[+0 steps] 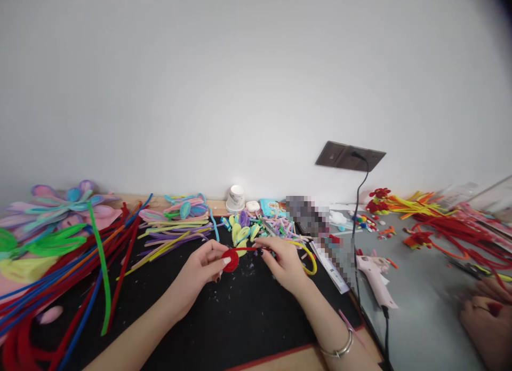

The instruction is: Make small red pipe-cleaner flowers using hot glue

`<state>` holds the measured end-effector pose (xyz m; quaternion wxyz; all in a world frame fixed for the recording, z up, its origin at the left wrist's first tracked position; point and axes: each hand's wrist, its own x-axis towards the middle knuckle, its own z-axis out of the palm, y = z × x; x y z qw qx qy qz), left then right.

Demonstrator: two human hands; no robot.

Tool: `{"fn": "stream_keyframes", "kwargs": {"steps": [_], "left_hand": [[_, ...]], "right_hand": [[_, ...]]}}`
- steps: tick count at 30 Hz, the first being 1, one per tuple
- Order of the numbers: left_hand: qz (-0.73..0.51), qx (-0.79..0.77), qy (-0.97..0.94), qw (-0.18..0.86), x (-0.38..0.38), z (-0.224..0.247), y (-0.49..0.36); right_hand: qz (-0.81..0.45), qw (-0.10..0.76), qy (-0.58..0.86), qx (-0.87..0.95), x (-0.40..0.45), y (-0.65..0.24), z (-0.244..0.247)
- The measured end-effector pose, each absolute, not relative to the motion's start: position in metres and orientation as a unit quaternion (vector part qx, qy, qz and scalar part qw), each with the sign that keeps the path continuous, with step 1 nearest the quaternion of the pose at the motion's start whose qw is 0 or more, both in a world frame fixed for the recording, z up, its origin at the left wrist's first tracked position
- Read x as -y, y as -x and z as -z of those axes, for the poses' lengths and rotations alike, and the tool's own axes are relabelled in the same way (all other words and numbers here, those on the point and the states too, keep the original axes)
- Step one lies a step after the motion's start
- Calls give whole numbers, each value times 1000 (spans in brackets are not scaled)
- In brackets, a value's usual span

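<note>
A red pipe cleaner, wound into a flat round coil (231,262), sits pinched between the thumb and fingers of my left hand (203,263). Its straight tail stretches to my right hand (283,263), whose thumb and fingers are closed on that end. Both hands hover over a black mat (224,328). Just beyond them lie yellow and purple petal loops (242,229) and a pile of short pastel pipe cleaner pieces (280,224). A yellow pipe cleaner (311,261) curves out beside my right hand.
Long red and blue pipe cleaners (72,277) and a pastel flower (74,200) cover the left. A white cup (236,197) stands by the wall. Rightward are a pink glue gun (376,283), its black cord (356,243), and another person's hands (486,312).
</note>
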<state>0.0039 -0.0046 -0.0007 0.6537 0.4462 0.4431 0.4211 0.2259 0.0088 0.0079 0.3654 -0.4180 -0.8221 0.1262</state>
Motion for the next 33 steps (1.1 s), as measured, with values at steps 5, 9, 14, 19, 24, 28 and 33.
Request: {"fn": "stream_keyframes", "kwargs": {"steps": [5,9,14,19,24,28,33], "left_hand": [[-422,-434,-450,656,5,3,-3],[-421,-439,-452,652,5,1,-3],[-423,-440,-451,651,4,2,-3],[-429,-437,-447,652,4,2,-4],[-431,-433,-441,658,4,2,-4],[-430,-429,-444,659,3,3,-3],[-440,-432,-446,648,4,4,-3]], "right_hand": [[-116,378,430,812,-6,-218,-4],[-113,388,430,808,-6,-218,-4],[-120,402,421,804,-3,-215,-7],[-139,412,417,798,-2,-212,-6],[-144,417,414,797,-1,-212,-7],[-162,416,410,796,0,-211,-5],[-170,413,410,795,1,-211,-1]]}}
